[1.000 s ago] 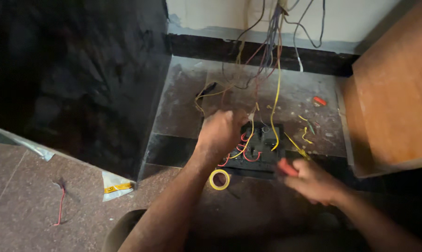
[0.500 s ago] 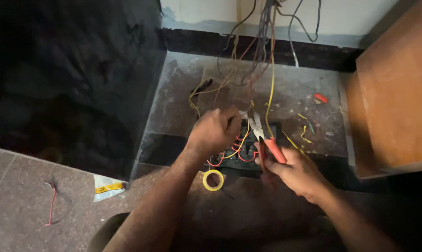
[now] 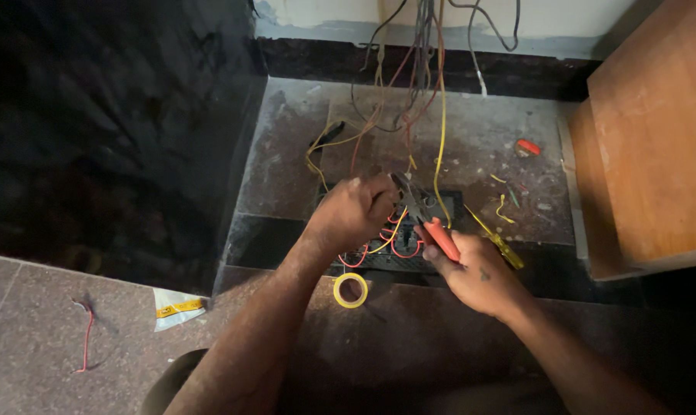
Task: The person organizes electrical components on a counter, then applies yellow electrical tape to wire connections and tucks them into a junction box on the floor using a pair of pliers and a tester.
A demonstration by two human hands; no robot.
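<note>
Dusty stone floor (image 3: 471, 146): left hand (image 3: 353, 211) clenches wires (image 3: 379, 238), right hand (image 3: 471, 273) grasps red-handled pliers (image 3: 429, 223); white wrapper (image 3: 175, 309) with yellow label lies left.

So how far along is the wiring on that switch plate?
Done: red loop wires already link terminals on the black switch plate. In hand: left hand grips wires while right hand works red-handled pliers at them. Left: loose wall wires hang unconnected; yellow tape roll and yellow screwdriver lie unused.

Left hand (image 3: 357, 209) fisted; right hand (image 3: 475, 275) gripping, both arms outstretched.
</note>
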